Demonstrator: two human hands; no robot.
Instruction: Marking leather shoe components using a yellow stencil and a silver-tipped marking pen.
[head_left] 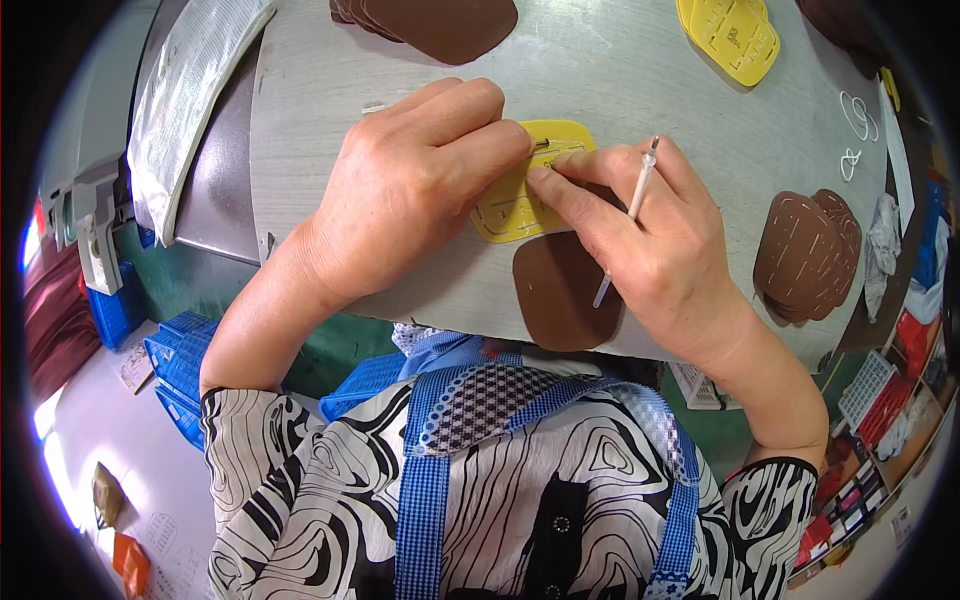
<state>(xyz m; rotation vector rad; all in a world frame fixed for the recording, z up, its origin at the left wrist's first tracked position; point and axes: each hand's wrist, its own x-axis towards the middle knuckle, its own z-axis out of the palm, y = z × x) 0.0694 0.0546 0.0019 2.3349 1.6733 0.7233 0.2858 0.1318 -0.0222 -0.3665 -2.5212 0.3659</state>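
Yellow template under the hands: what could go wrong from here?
1. The slim white pen sits across the right hand while that hand's thumb and index finger work at the yellow template; it might slip and mark something.
2. The brown piece lies at the table's near edge; a forearm or clothing could knock it off.
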